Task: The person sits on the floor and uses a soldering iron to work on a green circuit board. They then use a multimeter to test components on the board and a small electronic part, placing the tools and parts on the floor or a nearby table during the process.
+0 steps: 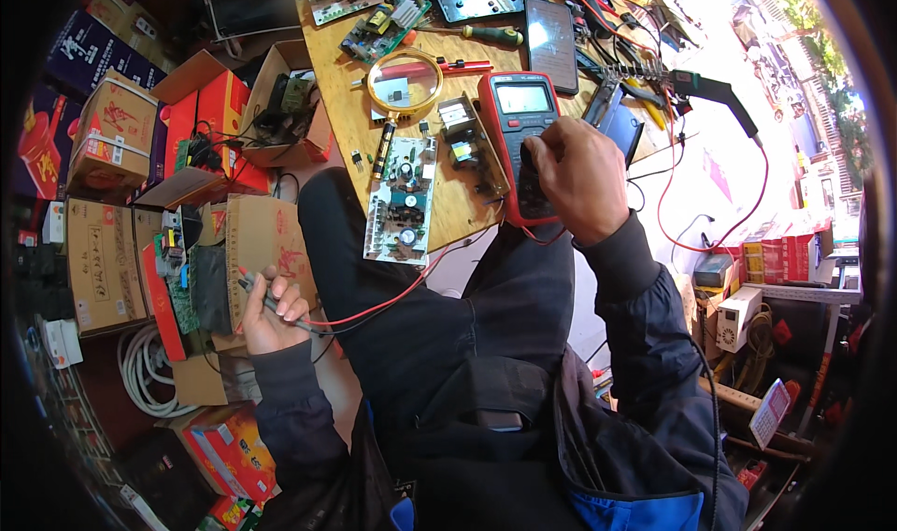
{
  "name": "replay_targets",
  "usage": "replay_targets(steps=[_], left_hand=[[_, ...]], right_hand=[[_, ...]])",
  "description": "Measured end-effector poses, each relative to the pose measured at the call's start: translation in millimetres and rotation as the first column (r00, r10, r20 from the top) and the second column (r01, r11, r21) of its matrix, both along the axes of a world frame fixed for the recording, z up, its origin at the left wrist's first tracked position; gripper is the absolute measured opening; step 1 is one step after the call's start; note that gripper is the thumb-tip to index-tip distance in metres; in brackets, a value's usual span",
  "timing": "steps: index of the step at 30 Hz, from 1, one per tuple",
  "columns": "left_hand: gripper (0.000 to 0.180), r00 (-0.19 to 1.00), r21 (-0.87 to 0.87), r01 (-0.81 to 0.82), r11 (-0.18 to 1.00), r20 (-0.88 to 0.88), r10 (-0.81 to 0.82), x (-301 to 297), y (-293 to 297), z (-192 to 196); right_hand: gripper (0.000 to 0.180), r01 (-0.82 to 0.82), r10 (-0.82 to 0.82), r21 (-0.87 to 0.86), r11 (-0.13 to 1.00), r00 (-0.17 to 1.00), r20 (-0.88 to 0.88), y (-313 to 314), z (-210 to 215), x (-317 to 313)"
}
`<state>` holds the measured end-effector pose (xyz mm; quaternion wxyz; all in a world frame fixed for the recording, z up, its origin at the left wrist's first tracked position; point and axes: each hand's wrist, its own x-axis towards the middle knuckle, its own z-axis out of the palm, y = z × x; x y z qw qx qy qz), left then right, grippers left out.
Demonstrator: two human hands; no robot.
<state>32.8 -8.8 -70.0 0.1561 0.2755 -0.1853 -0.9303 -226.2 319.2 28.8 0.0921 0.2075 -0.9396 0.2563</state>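
Observation:
My right hand [579, 178] rests on the lower face of a red multimeter [517, 120] that lies on the wooden table [341, 101], fingers curled over its dial area. My left hand [271, 311] is low at the left, off the table, closed around two test probes [254, 288] whose red and black leads [392, 299] run across my lap toward the meter. A white circuit board [402, 199] with capacitors lies on the table edge just left of the meter.
A magnifying glass [404, 82], a smaller board [467, 138], a dark phone [551, 31], screwdrivers [486, 35] and more boards [378, 26] crowd the table. Open cardboard boxes [280, 110] of parts stand left. A soldering tool [715, 92] lies at right.

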Motion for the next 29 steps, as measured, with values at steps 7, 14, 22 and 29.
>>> replay_targets(steps=[7,14,22,29], left_hand=[[0.023,0.999,0.048,0.012,0.999,-0.033,-0.011,-9.4,-2.3,-6.0],[0.022,1.000,0.039,0.004,0.999,-0.023,-0.003,-8.8,-6.5,-7.1],[0.025,0.999,0.087,0.033,0.996,-0.032,-0.030,-9.8,-6.0,-1.0],[0.033,1.000,0.012,0.003,1.000,-0.010,-0.003,23.4,-37.4,39.6]], right_hand=[[0.023,0.142,-0.136,-0.069,0.987,0.986,0.094,-7.0,-0.4,3.7],[0.026,0.081,-0.073,-0.087,0.993,0.993,0.091,1.0,7.4,20.5],[0.033,-0.018,0.015,-0.113,0.993,1.000,-0.026,18.1,-1.8,20.1],[0.031,-0.020,0.100,-0.496,0.868,0.986,0.135,45.1,13.5,55.3]])
